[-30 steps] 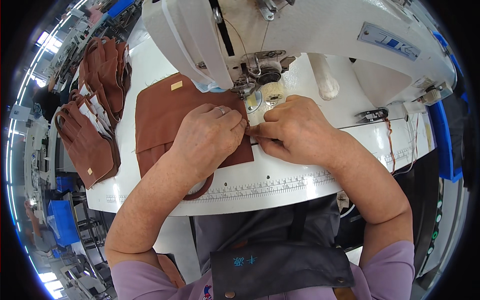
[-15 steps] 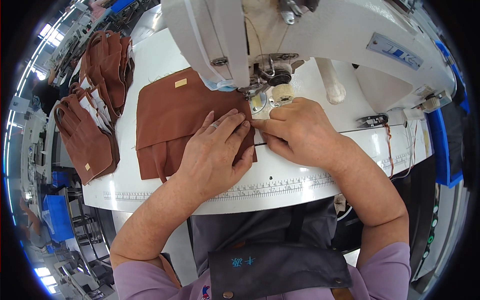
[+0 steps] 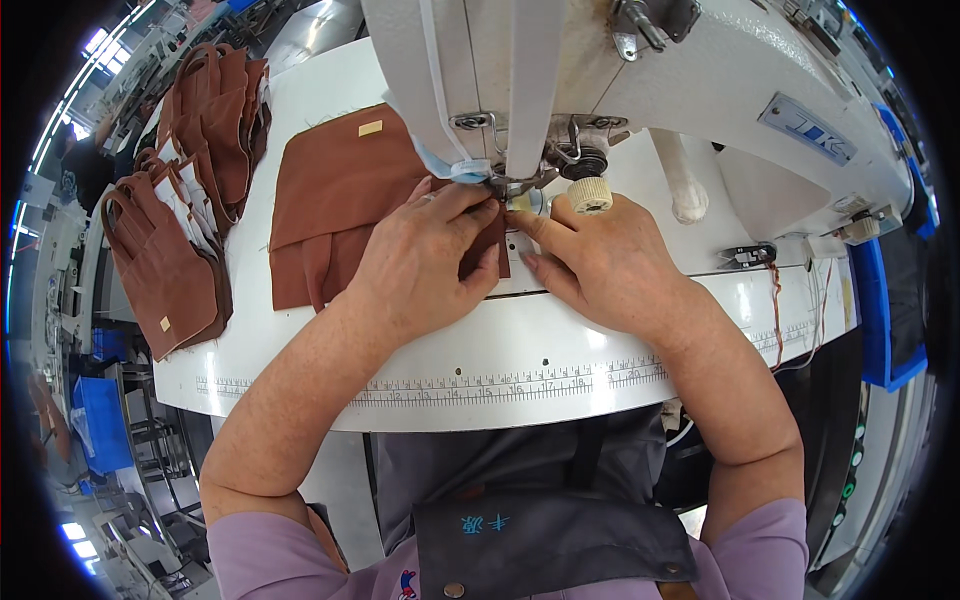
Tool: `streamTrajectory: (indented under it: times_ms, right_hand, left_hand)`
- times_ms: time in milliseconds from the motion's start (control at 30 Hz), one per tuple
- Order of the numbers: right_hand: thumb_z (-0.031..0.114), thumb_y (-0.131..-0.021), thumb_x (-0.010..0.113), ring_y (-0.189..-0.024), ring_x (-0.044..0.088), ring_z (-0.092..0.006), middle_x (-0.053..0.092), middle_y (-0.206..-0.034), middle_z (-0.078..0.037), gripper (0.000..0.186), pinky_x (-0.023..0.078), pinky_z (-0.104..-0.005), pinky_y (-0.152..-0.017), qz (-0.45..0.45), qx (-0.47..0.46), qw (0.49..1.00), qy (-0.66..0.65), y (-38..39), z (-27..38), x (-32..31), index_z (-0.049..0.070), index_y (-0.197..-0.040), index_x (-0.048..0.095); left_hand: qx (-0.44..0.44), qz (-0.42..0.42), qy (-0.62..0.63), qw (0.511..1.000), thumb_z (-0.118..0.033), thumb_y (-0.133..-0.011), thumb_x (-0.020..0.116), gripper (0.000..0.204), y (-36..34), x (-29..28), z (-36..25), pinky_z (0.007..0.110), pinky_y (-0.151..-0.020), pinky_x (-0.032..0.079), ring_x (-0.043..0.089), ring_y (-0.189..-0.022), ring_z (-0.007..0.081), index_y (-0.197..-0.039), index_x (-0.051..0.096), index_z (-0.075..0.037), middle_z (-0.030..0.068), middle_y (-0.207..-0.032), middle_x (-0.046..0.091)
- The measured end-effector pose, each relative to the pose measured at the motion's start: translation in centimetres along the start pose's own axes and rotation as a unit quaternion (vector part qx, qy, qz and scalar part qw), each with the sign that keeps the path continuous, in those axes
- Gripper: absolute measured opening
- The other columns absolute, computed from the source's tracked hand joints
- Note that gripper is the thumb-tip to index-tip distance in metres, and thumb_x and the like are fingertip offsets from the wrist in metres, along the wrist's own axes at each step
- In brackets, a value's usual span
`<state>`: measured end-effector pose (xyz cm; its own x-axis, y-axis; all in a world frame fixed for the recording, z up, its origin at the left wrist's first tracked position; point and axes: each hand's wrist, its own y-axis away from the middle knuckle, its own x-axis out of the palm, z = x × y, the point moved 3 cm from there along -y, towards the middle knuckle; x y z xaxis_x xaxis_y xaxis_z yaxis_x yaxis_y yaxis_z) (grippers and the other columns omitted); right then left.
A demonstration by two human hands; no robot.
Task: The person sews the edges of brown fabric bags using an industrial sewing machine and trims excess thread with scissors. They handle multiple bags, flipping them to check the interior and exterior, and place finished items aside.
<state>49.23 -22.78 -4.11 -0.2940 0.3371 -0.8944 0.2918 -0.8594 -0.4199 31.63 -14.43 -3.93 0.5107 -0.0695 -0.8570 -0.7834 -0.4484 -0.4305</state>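
Observation:
A brown bag panel [image 3: 335,190] lies on the white sewing table, with a small gold label [image 3: 371,128] near its far edge and a strap [image 3: 316,265] hanging off the near side. My left hand [image 3: 425,245] rests on its right part, thumb and fingers apart, fingertips close to the presser foot [image 3: 508,190]. My right hand [image 3: 610,255] is beside the panel's right edge, index finger stretched to that edge by the needle area and thumb apart. The sewing machine's head [image 3: 580,60] stands over the fingertips and hides part of the seam.
Stacked brown bags [image 3: 165,265] with handles and white inserts lie at the table's left. Thread snips [image 3: 747,256] with an orange cord lie at the right. A ruler strip [image 3: 480,388] runs along the front edge. Blue bins [image 3: 97,425] stand off both sides.
Both hands and the brown panel have moved away from me, deeper under the machine head. The panel's right edge is now at the presser foot.

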Motion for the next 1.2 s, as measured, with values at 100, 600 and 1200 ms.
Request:
streamTrajectory:
  times_ms: [100,600,1200]
  right_hand:
    - [0.023,-0.088,0.071,-0.073,0.066,-0.0305,0.064,-0.087,-0.009,0.031,0.054,-0.0433,-0.067,0.011,0.007,1.000,-0.011,0.0,-0.1,0.1,0.010,-0.116,0.071]
    - [0.024,-0.093,0.069,-0.076,0.068,-0.0320,0.065,-0.087,-0.010,0.026,0.057,-0.0447,-0.064,0.013,0.019,1.000,-0.021,-0.1,-0.6,0.1,0.009,-0.113,0.071]
    - [0.023,-0.094,0.067,-0.078,0.070,-0.0284,0.068,-0.083,-0.008,0.019,0.056,-0.0435,-0.069,-0.025,-0.030,0.999,-0.006,0.7,0.1,0.5,0.008,-0.105,0.071]
  left_hand:
    - [-0.004,-0.011,0.011,1.000,-0.010,-0.081,0.072,0.033,-0.6,0.1,0.8,0.040,-0.085,0.058,0.071,-0.097,0.0359,-0.111,0.074,0.004,0.0175,-0.108,0.072]
    - [-0.056,0.047,0.007,0.997,-0.018,-0.088,0.068,0.038,-0.9,0.2,2.3,0.051,-0.098,0.044,0.065,-0.104,0.0377,-0.120,0.069,0.002,0.0217,-0.106,0.070]
    - [-0.201,0.027,0.053,0.978,-0.022,-0.084,0.080,0.059,13.5,-7.5,-7.0,0.059,-0.123,0.023,0.054,-0.138,0.0327,-0.138,0.062,-0.007,0.0110,-0.140,0.064]
